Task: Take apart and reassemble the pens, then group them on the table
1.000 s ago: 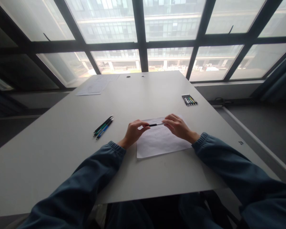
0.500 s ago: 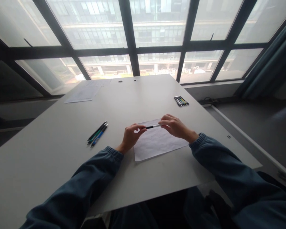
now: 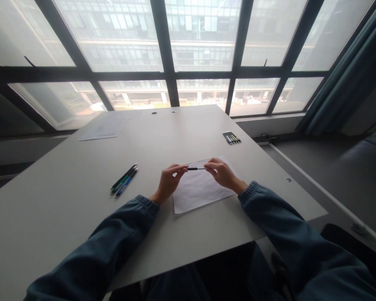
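A slim pen (image 3: 196, 168), black on its left half and whitish on its right, is held level between my two hands. My left hand (image 3: 171, 179) pinches the black end with thumb and fingers. The pale end is in the fingertips of my right hand (image 3: 222, 173); its very tip is hidden there. Beneath the pen a white sheet of paper (image 3: 200, 190) lies on the table. To the left of my left hand rest several pens (image 3: 124, 180) with black, green and blue barrels, side by side.
Toward the right edge of the white table (image 3: 163, 138) lies a row of several pens (image 3: 232, 137). More paper sheets (image 3: 105, 127) lie at the far left. A small black mark or piece (image 3: 288, 180) is near the right edge. Windows rise beyond the table.
The view has shifted slightly. The pen has turned from a slight tilt to nearly level, still pinched at both ends by my hands.
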The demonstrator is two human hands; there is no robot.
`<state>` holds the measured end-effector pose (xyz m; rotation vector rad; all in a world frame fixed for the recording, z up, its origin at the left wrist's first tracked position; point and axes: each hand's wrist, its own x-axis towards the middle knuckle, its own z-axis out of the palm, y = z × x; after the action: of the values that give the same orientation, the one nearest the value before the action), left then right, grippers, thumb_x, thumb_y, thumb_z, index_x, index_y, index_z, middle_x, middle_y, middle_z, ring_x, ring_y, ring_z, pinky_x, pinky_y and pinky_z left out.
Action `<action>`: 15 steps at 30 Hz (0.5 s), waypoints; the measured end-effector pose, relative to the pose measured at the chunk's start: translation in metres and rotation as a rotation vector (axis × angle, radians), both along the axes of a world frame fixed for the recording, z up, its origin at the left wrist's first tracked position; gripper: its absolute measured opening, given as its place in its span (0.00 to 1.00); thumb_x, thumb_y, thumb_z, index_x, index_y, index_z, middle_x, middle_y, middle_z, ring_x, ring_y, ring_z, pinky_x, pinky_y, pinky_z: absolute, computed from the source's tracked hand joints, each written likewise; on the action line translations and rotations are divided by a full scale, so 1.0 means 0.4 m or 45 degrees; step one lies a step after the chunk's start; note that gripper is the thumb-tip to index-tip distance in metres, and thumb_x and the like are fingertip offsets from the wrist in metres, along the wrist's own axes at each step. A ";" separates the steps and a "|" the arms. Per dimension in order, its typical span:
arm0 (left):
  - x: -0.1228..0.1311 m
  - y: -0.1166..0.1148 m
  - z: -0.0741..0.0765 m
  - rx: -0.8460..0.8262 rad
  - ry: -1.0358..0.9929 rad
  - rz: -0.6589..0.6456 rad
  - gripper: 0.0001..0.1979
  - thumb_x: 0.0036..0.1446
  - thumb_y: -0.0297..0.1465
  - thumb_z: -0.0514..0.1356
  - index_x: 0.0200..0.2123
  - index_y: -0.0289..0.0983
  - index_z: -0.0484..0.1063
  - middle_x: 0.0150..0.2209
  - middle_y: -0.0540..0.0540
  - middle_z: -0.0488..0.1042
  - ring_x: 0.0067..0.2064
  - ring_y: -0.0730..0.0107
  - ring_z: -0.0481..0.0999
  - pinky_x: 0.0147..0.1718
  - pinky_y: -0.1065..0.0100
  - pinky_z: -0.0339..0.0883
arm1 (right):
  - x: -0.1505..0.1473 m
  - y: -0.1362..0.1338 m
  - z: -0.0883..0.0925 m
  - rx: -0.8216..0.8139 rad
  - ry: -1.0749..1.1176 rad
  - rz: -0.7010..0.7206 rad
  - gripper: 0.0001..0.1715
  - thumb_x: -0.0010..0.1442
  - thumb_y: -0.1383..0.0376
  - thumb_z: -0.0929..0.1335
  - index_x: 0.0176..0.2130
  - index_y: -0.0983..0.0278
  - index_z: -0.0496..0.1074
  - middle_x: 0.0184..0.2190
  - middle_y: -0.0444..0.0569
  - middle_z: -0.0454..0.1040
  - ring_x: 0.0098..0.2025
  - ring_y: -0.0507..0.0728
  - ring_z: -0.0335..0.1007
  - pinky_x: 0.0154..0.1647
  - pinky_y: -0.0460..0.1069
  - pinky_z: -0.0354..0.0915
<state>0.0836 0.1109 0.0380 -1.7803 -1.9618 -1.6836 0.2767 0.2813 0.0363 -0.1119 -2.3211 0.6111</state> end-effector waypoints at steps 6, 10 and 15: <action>-0.010 0.002 -0.019 0.040 0.005 0.038 0.10 0.61 0.38 0.65 0.41 0.40 0.82 0.35 0.45 0.81 0.33 0.68 0.77 0.35 0.66 0.73 | 0.004 0.003 -0.002 0.002 0.008 0.043 0.11 0.68 0.67 0.66 0.46 0.60 0.78 0.40 0.52 0.76 0.43 0.58 0.72 0.47 0.54 0.69; -0.013 0.003 -0.024 0.018 -0.002 0.055 0.09 0.58 0.37 0.67 0.39 0.39 0.81 0.35 0.45 0.82 0.33 0.68 0.77 0.36 0.65 0.74 | 0.006 0.004 -0.003 0.008 -0.002 0.051 0.11 0.69 0.66 0.66 0.46 0.61 0.78 0.40 0.52 0.75 0.43 0.58 0.71 0.46 0.54 0.69; -0.007 0.000 -0.018 -0.006 0.001 0.010 0.07 0.58 0.36 0.67 0.37 0.40 0.82 0.36 0.45 0.81 0.34 0.68 0.77 0.37 0.65 0.74 | 0.009 0.009 -0.008 -0.018 0.014 0.069 0.12 0.69 0.64 0.65 0.46 0.61 0.78 0.39 0.52 0.76 0.42 0.58 0.72 0.45 0.55 0.69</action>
<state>0.0808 0.1110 0.0308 -1.7725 -1.9714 -1.6774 0.2804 0.2849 0.0331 -0.0527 -2.3163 0.6534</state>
